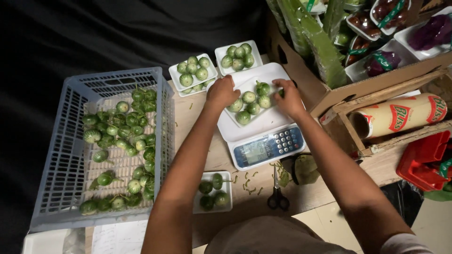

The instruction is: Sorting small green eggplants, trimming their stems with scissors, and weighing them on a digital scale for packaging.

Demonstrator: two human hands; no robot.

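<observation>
On the scale, our left hand and right hand grip the tray ends, fingers curled; eggplants lie between them.

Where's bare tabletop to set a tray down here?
Bare wood lies between the blue crate and the scale, under the left forearm. Right of the small tray, stem scraps and scissors clutter it. Behind the scale, filled trays crowd up to the cardboard box.
</observation>
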